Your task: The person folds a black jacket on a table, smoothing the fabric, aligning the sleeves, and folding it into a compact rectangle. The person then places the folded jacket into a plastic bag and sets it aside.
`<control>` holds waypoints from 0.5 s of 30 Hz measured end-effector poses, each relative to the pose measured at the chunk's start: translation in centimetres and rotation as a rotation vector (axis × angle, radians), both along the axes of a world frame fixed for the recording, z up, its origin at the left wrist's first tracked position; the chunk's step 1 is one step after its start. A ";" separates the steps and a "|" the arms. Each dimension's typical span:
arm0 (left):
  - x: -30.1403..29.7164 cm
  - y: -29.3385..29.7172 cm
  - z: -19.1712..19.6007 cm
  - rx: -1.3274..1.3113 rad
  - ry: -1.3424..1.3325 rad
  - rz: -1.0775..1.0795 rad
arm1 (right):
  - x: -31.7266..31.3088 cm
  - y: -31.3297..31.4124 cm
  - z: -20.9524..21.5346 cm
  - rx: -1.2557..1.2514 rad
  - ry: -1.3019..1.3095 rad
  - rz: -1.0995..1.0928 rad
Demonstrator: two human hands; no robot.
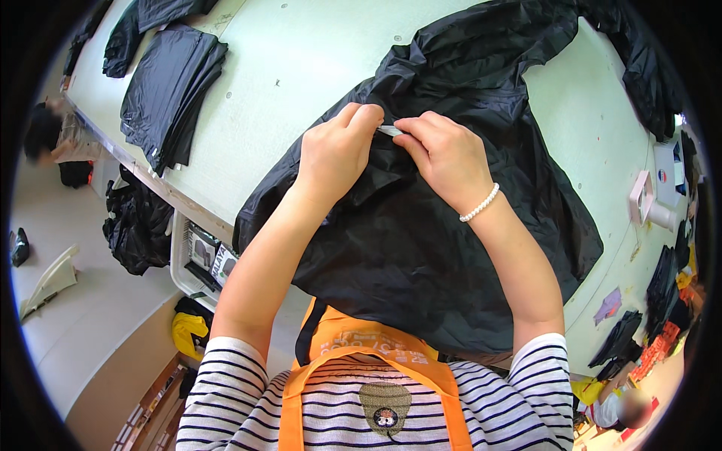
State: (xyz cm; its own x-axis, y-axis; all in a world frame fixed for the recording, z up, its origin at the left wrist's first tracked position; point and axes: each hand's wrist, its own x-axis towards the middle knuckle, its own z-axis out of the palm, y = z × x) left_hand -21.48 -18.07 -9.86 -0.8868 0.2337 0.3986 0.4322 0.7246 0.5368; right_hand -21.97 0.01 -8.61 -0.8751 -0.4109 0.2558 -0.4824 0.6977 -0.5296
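Observation:
A thin, shiny black garment (421, 248) lies crumpled across the pale table in front of me, its near edge hanging over my lap. Between my fingertips is a small white label (389, 131) at the garment's upper middle. My left hand (338, 146) is closed, thumb and forefinger pinched at the label's left end. From the other side, my right hand (445, 156), with a white bead bracelet at its wrist, pinches the label's right end. How the label joins the cloth is hidden by my fingers.
Folded black garments (169, 90) are stacked at the table's left edge. More black cloth (647, 83) lies far right, near a pink-and-white device (641, 197). A white bin (179, 259) stands below the left edge. Other people sit at far left and lower right.

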 end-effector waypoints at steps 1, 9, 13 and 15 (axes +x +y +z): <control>0.0 0.0 0.0 0.014 -0.013 0.001 | 0.0 0.0 0.1 0.013 0.007 0.003; 8.0 -5.3 5.3 0.203 -0.700 -0.178 | 3.8 9.4 -0.4 -0.332 -0.124 -0.421; 22.5 -13.5 3.4 -0.893 -1.416 -0.240 | 14.2 28.6 -4.4 -0.216 0.178 -1.082; 25.4 -13.6 4.0 -1.352 -1.298 -0.272 | 24.6 43.3 -8.0 -0.006 0.163 -1.378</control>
State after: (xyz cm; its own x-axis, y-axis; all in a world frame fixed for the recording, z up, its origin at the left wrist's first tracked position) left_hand 3.94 -31.71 -5.87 -0.3365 -0.0589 -0.9399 0.4421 0.8713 -0.2129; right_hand 2.64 43.33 -16.56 -0.5302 0.7518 0.3920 0.5300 0.6548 -0.5388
